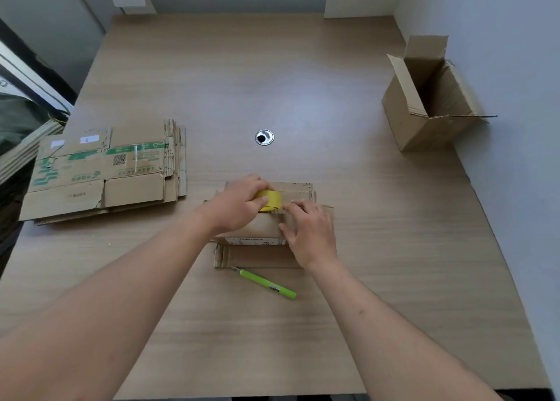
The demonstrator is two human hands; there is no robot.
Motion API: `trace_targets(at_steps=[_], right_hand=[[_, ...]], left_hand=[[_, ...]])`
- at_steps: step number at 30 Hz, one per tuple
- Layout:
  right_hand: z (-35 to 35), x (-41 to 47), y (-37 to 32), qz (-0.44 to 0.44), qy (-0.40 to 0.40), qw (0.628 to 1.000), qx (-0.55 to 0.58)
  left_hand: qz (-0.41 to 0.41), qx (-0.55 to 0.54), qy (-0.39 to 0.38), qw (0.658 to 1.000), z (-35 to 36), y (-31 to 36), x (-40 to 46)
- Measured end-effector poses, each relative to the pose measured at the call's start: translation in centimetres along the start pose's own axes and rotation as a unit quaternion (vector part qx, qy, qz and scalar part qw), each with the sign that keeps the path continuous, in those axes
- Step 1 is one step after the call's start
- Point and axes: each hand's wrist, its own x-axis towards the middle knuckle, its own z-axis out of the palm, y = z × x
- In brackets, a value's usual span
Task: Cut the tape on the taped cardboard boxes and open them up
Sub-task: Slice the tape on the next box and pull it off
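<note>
I had my left hand [239, 205] gripping the yellow tape roll [270, 200] atop the small box [257, 226], while my right hand [310, 231] pressed its flap flat with spread fingers, seemingly steadying it, the green cutter [266, 284] parked close by.

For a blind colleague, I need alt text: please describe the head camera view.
Two bare hands work on a small cardboard box on a wooden table: the left hand grips a yellow tape roll, the right hand rests on the box. A green utility knife lies nearer; flattened boxes left, an open box right.
</note>
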Motion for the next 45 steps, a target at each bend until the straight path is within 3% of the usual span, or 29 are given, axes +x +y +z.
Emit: trace_targets(at_steps=[6, 14, 18, 20, 22, 27, 31, 34, 39, 45], right_hand=[[-0.1, -0.1, -0.5, 0.065, -0.008, 0.993, 0.098], [-1.4, -0.1, -1.6, 0.129, 0.052, 0.944, 0.298], [-0.8, -0.2, -1.1, 0.136, 0.079, 0.949, 0.273], [-0.6, -0.4, -1.2, 0.147, 0.099, 0.962, 0.209], [-0.6, -0.7, -1.6, 0.134, 0.126, 0.973, 0.14], [-0.9, -1.5, -3.1, 0.08, 0.159, 0.977, 0.119], [-0.8, -1.8, -3.7, 0.095, 0.173, 0.98, 0.032], [-0.9, -1.9, -3.7, 0.113, 0.137, 0.979, 0.098], [-0.5, -1.4, -2.6, 0.192, 0.063, 0.944, 0.262], [-1.1, -0.8, -1.8, 0.216, -0.026, 0.914, 0.343]], left_hand=[[0.009, 0.029, -0.012, 0.999, 0.7, 0.5, 0.2], [0.006, 0.054, -0.024, 0.998, 1.1, 0.9, 0.2], [-0.002, 0.063, -0.034, 0.997, 1.3, 1.0, -0.1], [-0.005, 0.067, -0.037, 0.997, 1.4, 1.1, -0.3], [-0.009, 0.067, -0.039, 0.997, 1.5, 1.2, -0.4], [-0.025, 0.063, -0.036, 0.997, 1.4, 1.7, -0.4], [-0.034, 0.064, -0.034, 0.997, 1.5, 1.9, -0.4], [-0.042, 0.059, -0.029, 0.997, 1.6, 2.2, -0.4], [-0.062, 0.034, -0.025, 0.997, 1.2, 2.9, -0.4], [-0.044, 0.181, -0.021, 0.982, 0.4, 5.2, 1.2]])
